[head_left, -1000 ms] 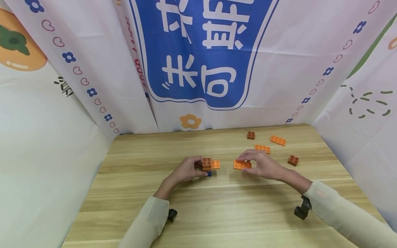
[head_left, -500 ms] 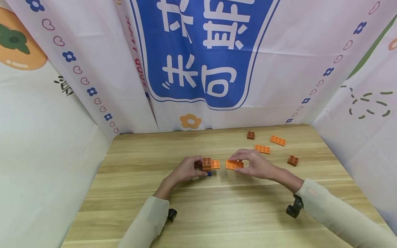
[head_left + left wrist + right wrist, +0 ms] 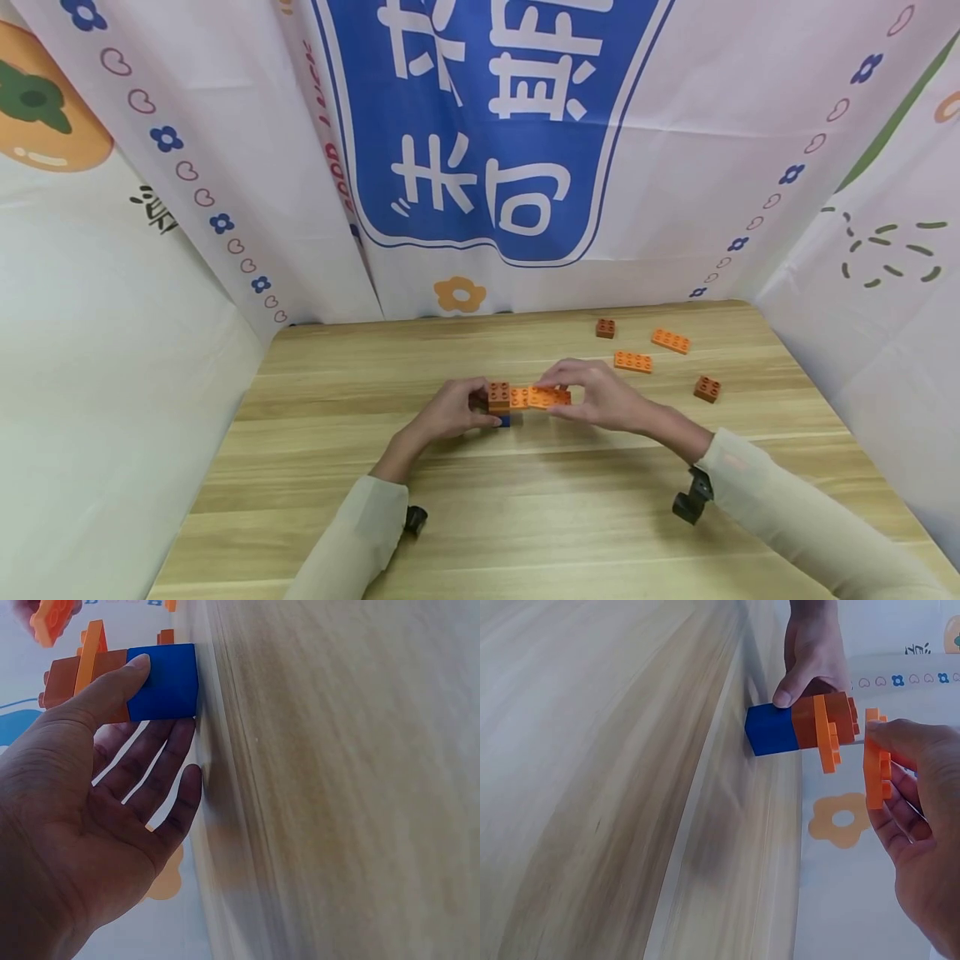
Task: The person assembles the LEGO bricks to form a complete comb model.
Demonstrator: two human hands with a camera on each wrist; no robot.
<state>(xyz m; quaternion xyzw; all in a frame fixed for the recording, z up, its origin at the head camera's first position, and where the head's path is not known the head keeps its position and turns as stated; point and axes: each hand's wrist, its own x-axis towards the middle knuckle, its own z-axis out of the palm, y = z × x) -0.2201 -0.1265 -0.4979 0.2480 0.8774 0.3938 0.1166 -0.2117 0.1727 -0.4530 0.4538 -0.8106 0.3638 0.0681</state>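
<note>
My left hand [image 3: 452,410] grips a stack of toy building bricks standing on the table. At its base is a blue brick [image 3: 169,686], followed by a brown brick [image 3: 805,722], an orange plate [image 3: 827,754] jutting out to the right, and another brown brick [image 3: 498,393] on top. My right hand [image 3: 603,400] pinches a separate orange plate [image 3: 871,776] between thumb and fingers. That plate is held higher than the jutting one, and a gap separates it from the stack in the right wrist view.
Towards the back right of the wooden table [image 3: 420,517] lie two loose orange plates, one nearer [image 3: 633,362] and one farther [image 3: 671,341]. A brown brick [image 3: 605,328] lies behind them, and another brown brick [image 3: 707,388] to their right. Printed cloth [image 3: 637,208] hangs around the table.
My right hand has moved left with its orange plate, from well apart to right beside the stack's jutting plate as seen from the head. My left hand and the stack have stayed put.
</note>
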